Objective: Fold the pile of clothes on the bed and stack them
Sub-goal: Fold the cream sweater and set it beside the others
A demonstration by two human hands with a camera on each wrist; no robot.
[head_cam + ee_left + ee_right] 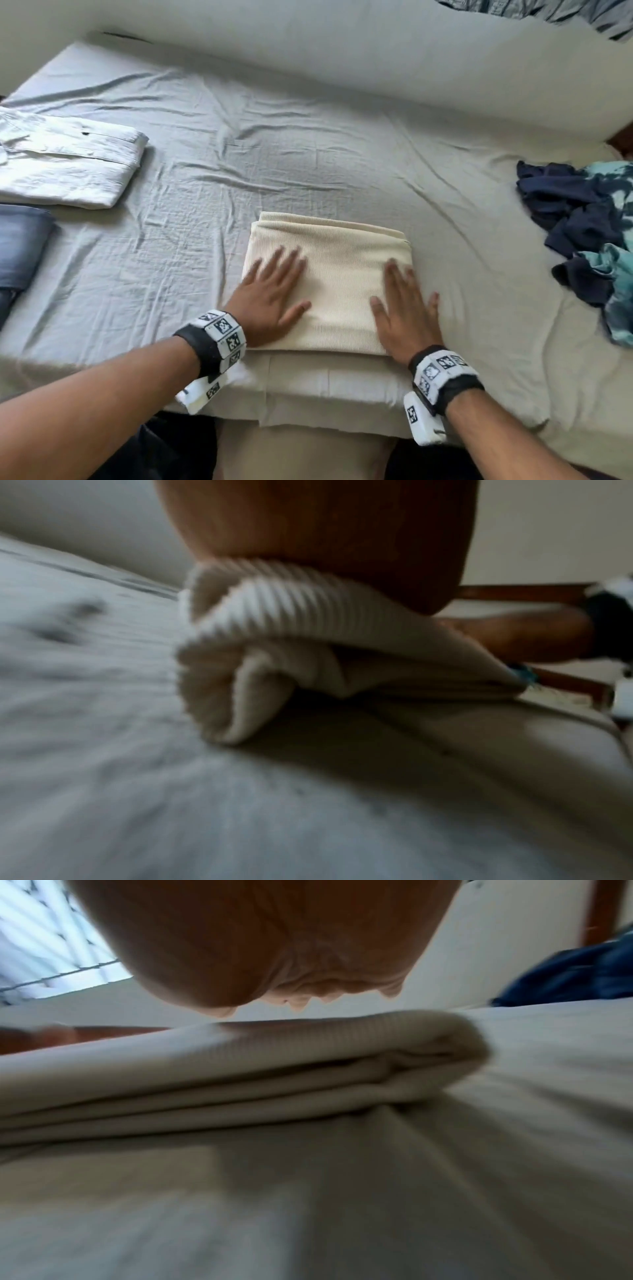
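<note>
- Cream ribbed garment (329, 281), folded into a rectangle, lies on the grey bed sheet (308, 154) near the bed's front edge, roughly centre of the head view, at 6 o'clock.
- Left hand (270, 298) lies flat on the garment's left part, fingers straight and spread, palm down; nothing gripped.
- Right hand (404, 308) lies flat on the garment's right edge, fingers straight, pointing to 12 o'clock; nothing gripped. Little finger hangs over onto the sheet.
- Left wrist view: the garment's folded corner bulges under the palm, layers visible; blurry.
- Right wrist view: stacked fold layers of the garment under the palm; fingers not visible.
- Folded white shirt (68, 164) at 9 o'clock, well apart from the garment.
- Folded blue jeans (20, 246) just below the shirt at the left edge, partly cut off.
- Unfolded pile of navy and teal tie-dye clothes (589, 233) at 3 o'clock, well apart.
- Both wrists carry marker bands (222, 337).
</note>
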